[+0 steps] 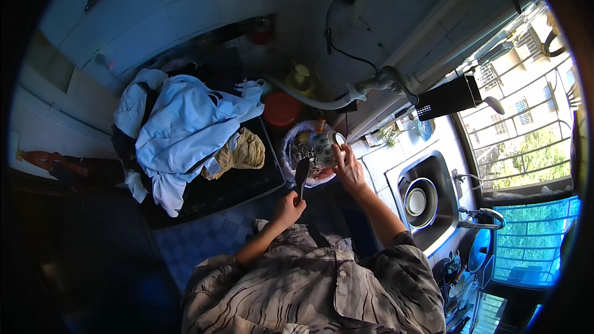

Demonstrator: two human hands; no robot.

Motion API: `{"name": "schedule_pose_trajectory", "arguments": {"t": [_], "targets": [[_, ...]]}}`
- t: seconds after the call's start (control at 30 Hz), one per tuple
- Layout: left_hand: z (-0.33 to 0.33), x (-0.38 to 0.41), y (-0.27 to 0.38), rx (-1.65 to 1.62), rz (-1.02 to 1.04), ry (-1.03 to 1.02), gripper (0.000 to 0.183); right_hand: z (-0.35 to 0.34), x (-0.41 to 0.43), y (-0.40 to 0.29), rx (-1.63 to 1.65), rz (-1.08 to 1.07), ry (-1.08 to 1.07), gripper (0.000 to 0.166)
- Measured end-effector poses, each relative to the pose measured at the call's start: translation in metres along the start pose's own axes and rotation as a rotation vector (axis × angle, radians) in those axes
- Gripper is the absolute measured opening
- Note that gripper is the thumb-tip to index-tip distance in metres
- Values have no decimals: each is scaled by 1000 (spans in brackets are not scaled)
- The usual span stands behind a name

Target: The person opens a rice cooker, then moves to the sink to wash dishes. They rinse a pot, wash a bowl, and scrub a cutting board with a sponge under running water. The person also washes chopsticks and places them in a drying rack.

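My left hand (287,208) grips the handle of a dark spoon (302,174), its bowl end pointing up towards a lined waste bin (288,148). In my right hand (349,169) is a patterned bowl (323,148), tipped on its side over the bin so that its pale foot faces up and right. Inside the bin lies a heap of thin, pale scraps (304,152), too small to name. The bowl hides part of the bin's contents, and its inside is turned away from me.
Left of the bin, clothes (185,116) are piled on a dark-topped appliance (250,183). A red round lid or basin (280,109) sits behind the bin. To the right, a steel sink (436,167) holds a metal basin (432,195). A grey hose (320,103) runs overhead.
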State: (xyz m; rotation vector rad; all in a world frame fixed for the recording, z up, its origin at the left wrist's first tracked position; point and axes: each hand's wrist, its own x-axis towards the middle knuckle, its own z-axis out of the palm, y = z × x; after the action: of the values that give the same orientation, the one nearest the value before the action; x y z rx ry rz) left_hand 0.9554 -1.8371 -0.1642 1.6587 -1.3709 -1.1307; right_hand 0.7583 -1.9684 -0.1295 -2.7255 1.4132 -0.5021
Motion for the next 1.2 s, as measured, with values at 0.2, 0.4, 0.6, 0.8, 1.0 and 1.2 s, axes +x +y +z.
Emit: {"name": "schedule_pose_trajectory", "arguments": {"t": [0.2,0.4,0.6,0.8,1.0,1.2], "targets": [[-4,5,4,42,41,4,23,-4,17,-15,530,516,92,80],[-16,5,23,6,133,43,18,21,11,7,1395,596,117,69],[-10,28,30,-330,66,-148,19,12,4,4,1417,505,25,76],[-26,66,40,-1254,-499,-619,21,4,4,5,1406,460,-50,79],[-19,65,15,-1347,-740,-533,23,0,6,11,1397,477,-20,80],[-20,62,38,-1313,-651,-555,23,9,3,13,1087,408,22,85]]}}
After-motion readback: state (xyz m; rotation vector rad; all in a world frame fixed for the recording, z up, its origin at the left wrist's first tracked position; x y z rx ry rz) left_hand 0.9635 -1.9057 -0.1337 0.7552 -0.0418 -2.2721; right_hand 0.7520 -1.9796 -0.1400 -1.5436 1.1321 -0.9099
